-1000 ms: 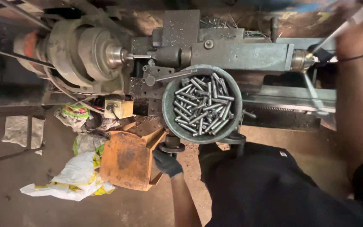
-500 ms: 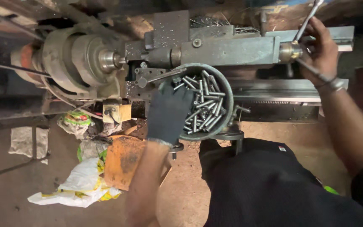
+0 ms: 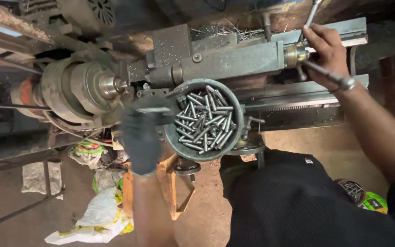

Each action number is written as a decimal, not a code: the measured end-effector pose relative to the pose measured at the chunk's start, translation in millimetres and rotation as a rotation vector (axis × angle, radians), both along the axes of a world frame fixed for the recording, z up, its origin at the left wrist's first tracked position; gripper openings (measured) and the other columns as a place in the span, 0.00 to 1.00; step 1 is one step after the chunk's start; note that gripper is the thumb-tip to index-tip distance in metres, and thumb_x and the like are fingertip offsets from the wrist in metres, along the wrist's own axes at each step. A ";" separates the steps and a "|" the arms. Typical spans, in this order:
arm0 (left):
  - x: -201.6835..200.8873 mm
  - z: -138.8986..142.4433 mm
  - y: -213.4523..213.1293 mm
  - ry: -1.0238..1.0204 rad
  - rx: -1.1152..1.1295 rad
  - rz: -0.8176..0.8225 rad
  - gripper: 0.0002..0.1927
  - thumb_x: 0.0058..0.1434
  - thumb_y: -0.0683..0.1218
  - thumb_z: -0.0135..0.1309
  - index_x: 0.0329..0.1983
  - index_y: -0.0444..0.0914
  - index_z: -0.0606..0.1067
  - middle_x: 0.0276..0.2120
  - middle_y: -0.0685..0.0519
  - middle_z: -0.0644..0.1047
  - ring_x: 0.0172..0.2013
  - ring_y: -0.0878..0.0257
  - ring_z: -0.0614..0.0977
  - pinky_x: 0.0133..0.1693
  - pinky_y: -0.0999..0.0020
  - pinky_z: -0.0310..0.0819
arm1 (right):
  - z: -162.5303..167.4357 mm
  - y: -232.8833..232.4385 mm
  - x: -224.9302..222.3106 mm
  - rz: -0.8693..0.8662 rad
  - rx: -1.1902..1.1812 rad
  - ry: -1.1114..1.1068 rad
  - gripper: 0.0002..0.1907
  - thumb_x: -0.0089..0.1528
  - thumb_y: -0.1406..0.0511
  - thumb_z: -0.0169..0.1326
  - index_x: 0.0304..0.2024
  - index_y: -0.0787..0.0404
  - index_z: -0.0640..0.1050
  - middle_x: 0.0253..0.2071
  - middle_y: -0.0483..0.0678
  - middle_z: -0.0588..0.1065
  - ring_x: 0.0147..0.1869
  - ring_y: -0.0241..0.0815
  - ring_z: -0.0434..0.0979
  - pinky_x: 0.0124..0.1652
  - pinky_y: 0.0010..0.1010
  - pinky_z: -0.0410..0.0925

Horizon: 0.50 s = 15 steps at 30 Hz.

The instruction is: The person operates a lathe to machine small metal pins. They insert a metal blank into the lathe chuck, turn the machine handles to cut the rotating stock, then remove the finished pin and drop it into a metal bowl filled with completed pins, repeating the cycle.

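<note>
Dark glove on left hand (image 3: pixel 140 137), bare right hand (image 3: pixel 328 50), thin wristband, black ribbed top

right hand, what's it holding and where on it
The bare right hand grips the lathe's metal crank handle at its lower end.

lathe bed (image 3: pixel 298 93) — round pan (image 3: pixel 238 114) | floor (image 3: pixel 298 146) — plastic bags (image 3: pixel 97 219)

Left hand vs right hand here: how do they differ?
The left hand wears a dark glove; the right hand is bare, with a band at the wrist. The left hand is motion-blurred beside the round pan of metal pins, seemingly pinching a pin; the right hand is sharp, gripping the lever handles at the machine's end. Both reach over the same lathe-like machine.
</note>
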<state>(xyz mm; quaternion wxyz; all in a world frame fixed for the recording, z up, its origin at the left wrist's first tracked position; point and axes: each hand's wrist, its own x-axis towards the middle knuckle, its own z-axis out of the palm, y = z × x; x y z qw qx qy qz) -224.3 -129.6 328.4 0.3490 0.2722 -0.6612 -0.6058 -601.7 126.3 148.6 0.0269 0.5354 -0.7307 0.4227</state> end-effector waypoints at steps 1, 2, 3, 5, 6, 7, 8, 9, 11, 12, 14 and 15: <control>3.0 4.7 -9.8 0.056 -0.037 0.117 0.08 0.76 0.46 0.51 0.53 0.40 0.70 0.43 0.49 0.81 0.39 0.60 0.84 0.38 0.66 0.82 | -3.5 -1.8 1.3 -0.029 0.014 0.083 0.36 0.60 0.77 0.63 0.71 0.61 0.73 0.66 0.59 0.72 0.63 0.59 0.74 0.60 0.40 0.73; 6.4 9.3 -22.3 0.157 0.128 0.182 0.08 0.72 0.45 0.51 0.51 0.41 0.68 0.41 0.49 0.80 0.35 0.58 0.85 0.30 0.66 0.80 | -6.5 -3.4 2.4 -0.060 0.025 0.169 0.35 0.59 0.78 0.63 0.70 0.62 0.74 0.63 0.58 0.74 0.63 0.59 0.74 0.61 0.41 0.72; 7.3 11.5 -37.6 0.259 0.294 0.245 0.09 0.68 0.44 0.50 0.49 0.42 0.66 0.38 0.49 0.80 0.32 0.56 0.86 0.23 0.66 0.78 | -9.2 -4.7 3.8 -0.092 0.037 0.254 0.34 0.58 0.79 0.63 0.68 0.62 0.75 0.61 0.57 0.75 0.63 0.58 0.74 0.63 0.42 0.71; 0.4 5.3 -72.3 0.144 0.325 0.361 0.09 0.68 0.42 0.51 0.50 0.40 0.69 0.36 0.50 0.79 0.30 0.57 0.85 0.25 0.66 0.79 | -12.3 -4.4 7.8 -0.090 0.036 0.180 0.32 0.59 0.77 0.61 0.67 0.62 0.76 0.59 0.57 0.76 0.62 0.57 0.74 0.62 0.41 0.70; -0.4 -0.2 -88.6 0.085 0.342 0.418 0.09 0.68 0.41 0.51 0.50 0.39 0.70 0.35 0.51 0.79 0.29 0.58 0.84 0.25 0.66 0.80 | -12.7 -3.0 10.4 -0.090 0.037 0.143 0.30 0.60 0.77 0.60 0.66 0.62 0.77 0.58 0.57 0.77 0.62 0.57 0.75 0.61 0.41 0.70; -1.6 -8.8 -101.9 0.021 0.199 0.363 0.09 0.69 0.40 0.52 0.51 0.39 0.72 0.36 0.50 0.78 0.30 0.58 0.83 0.28 0.64 0.79 | -12.6 -1.4 13.2 -0.105 0.072 0.115 0.28 0.62 0.76 0.61 0.65 0.62 0.78 0.56 0.56 0.77 0.62 0.56 0.75 0.60 0.40 0.70; -3.6 -19.9 -111.7 -0.043 0.057 0.307 0.09 0.70 0.40 0.53 0.52 0.38 0.73 0.37 0.49 0.78 0.31 0.57 0.82 0.31 0.62 0.78 | -12.0 0.6 16.4 -0.121 0.108 0.087 0.26 0.63 0.74 0.61 0.64 0.62 0.78 0.55 0.55 0.77 0.61 0.56 0.75 0.59 0.39 0.70; -2.8 -29.4 -120.9 -0.111 -0.084 0.248 0.08 0.71 0.40 0.55 0.53 0.38 0.75 0.38 0.48 0.78 0.32 0.57 0.82 0.33 0.60 0.77 | -11.1 2.8 20.1 -0.139 0.147 0.055 0.23 0.65 0.73 0.61 0.63 0.62 0.79 0.53 0.54 0.77 0.60 0.56 0.75 0.59 0.38 0.71; 0.7 -45.7 -137.5 -0.473 -0.750 0.185 0.10 0.67 0.42 0.56 0.51 0.41 0.78 0.41 0.47 0.80 0.39 0.51 0.83 0.42 0.56 0.77 | -8.8 6.1 26.9 -0.144 0.136 0.032 0.17 0.63 0.72 0.62 0.55 0.62 0.79 0.53 0.55 0.76 0.60 0.57 0.75 0.57 0.40 0.71; 2.4 -52.4 -144.4 -0.651 -1.084 0.140 0.12 0.64 0.43 0.57 0.50 0.42 0.79 0.42 0.47 0.81 0.43 0.48 0.84 0.46 0.53 0.77 | -7.5 7.5 29.8 -0.148 0.130 0.019 0.14 0.62 0.71 0.62 0.50 0.62 0.79 0.53 0.55 0.76 0.59 0.58 0.76 0.56 0.41 0.71; 4.8 -61.8 -156.7 -0.813 -1.071 -0.056 0.10 0.64 0.43 0.57 0.49 0.42 0.80 0.43 0.46 0.81 0.45 0.47 0.81 0.49 0.51 0.73 | -5.1 8.9 34.5 -0.172 0.142 -0.009 0.14 0.63 0.71 0.63 0.52 0.61 0.81 0.53 0.55 0.77 0.57 0.58 0.76 0.55 0.42 0.72; 6.1 -64.4 -162.5 -0.891 -1.064 -0.157 0.10 0.64 0.44 0.57 0.48 0.42 0.81 0.43 0.45 0.81 0.46 0.46 0.80 0.50 0.50 0.71 | -4.3 9.1 36.0 -0.186 0.147 -0.023 0.14 0.64 0.70 0.63 0.53 0.60 0.82 0.53 0.55 0.77 0.56 0.58 0.77 0.54 0.42 0.72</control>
